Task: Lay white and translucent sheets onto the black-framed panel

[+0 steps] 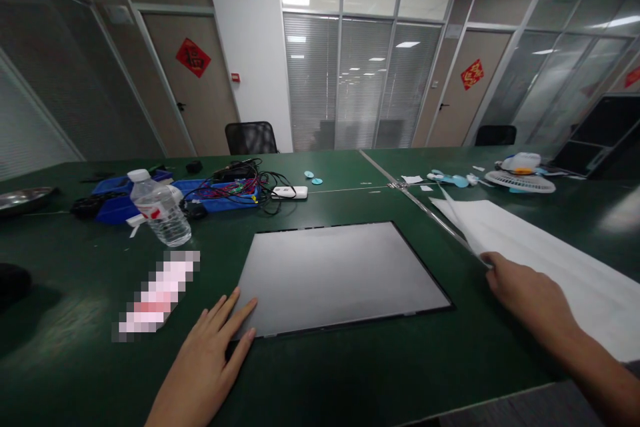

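While my left hand [210,353] lies flat, fingers spread, on the grey rectangular panel [340,277] at table centre, my right hand [525,290] pinches the white sheet [545,260] at 3 o'clock; clear plastic bottle [163,210], little water, at 10.

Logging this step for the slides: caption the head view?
Left hand flat on grey panel; right hand grips white sheet on green table.

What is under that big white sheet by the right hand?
The white sheet lies on the green table, and the right hand touches its near edge. Only table shows around it. Anything lying beneath the sheet is covered and cannot be seen.
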### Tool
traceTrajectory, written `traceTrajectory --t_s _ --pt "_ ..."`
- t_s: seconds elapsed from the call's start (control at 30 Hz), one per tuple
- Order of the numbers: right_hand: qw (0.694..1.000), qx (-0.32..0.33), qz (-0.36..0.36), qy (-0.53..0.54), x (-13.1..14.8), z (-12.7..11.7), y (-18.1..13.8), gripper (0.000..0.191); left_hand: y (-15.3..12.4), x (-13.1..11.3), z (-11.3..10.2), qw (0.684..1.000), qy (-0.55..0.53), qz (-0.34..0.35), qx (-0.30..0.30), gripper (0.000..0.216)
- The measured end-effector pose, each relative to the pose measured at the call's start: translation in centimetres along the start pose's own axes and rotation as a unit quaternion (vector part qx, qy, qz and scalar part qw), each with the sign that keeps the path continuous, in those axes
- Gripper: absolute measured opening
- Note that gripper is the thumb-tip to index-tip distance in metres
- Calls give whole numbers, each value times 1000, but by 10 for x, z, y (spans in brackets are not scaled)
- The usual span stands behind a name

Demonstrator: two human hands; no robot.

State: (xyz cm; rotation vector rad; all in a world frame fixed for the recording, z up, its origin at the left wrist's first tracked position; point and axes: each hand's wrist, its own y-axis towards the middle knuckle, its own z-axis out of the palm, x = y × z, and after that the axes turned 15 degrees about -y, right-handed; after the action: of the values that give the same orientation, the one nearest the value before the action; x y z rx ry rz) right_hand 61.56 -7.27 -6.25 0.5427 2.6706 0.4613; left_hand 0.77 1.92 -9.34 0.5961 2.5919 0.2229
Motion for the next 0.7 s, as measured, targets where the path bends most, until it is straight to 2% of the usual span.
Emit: traceTrajectory --t_s 0.07,0.13,0.23,0.33,0.43,0.57,0.7 --pt "999 2 -44 5 32 -10 -5 44 0 -1 -1 1000 -4 -5 0 54" --pt "989 -8 -140 42 68 -22 -10 47 0 -2 -1 1000 -6 -9 5 53" --pt "943 -21 -305 133 118 -44 -16 56 -1 -2 0 1000 -9 -16 4 57" --pt "908 -10 -378 179 151 -62 -20 49 -4 -2 2 1000 -9 -23 -11 70" --pt "894 -7 -398 208 163 -67 -22 48 -7 -2 2 999 3 -34 -19 78" --pt "891 -12 -388 236 161 -58 -24 49 -8 -5 0 999 3 -41 -23 88" --pt "891 -15 -394 224 159 -53 -28 51 -9 -9 -2 996 -45 -69 -36 105"
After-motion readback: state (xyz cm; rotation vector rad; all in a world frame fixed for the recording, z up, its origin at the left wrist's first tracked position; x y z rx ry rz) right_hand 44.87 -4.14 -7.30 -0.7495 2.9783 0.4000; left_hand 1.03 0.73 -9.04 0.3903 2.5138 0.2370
